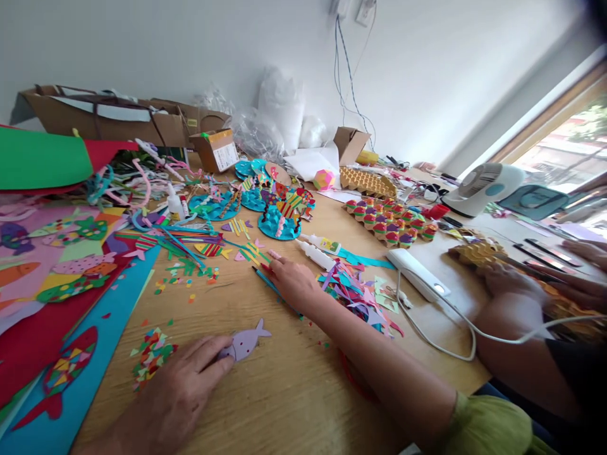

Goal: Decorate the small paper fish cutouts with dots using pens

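My left hand has its fingers closed on the head end of a purple paper fish with small red dots, which lies on the wooden table. A heap of small coloured paper bits is just left of that hand. Stretched forward, my right hand is low over the table with its fingers curled. Something reddish shows by its fingertips, too small to name. A dark blue pen-like stick lies under and beside this hand. Just beyond its fingertips are thin paper strips and a striped paper fish.
Paper scraps, glue bottles and a white power strip with a looping cable lie right of my arm. Blue craft pieces and painted egg cartons stand farther back. At the right, another person's hand touches an egg carton.
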